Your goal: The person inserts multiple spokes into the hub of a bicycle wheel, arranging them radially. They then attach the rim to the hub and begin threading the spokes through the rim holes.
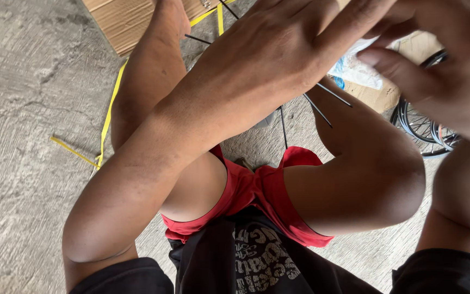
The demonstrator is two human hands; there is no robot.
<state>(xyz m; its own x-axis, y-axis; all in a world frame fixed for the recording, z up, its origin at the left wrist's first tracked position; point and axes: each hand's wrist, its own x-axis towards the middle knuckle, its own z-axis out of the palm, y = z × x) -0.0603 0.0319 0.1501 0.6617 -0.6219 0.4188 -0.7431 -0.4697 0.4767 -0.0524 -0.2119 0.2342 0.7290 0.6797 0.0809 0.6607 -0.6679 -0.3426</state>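
My left hand reaches across from the lower left, its back toward the camera and its fingers stretched toward my right hand at the upper right. The two hands meet near the top edge, close to the lens. Several thin black spokes fan out from under my left hand; what they join is hidden. A white and blue plastic packet lies just below the fingers of both hands. Whether either hand grips anything is hidden.
I squat on a rough concrete floor, with my knees in red shorts below the hands. Flat cardboard lies at the top, with a yellow strap trailing down from it. Part of a spoked bicycle wheel lies at the right.
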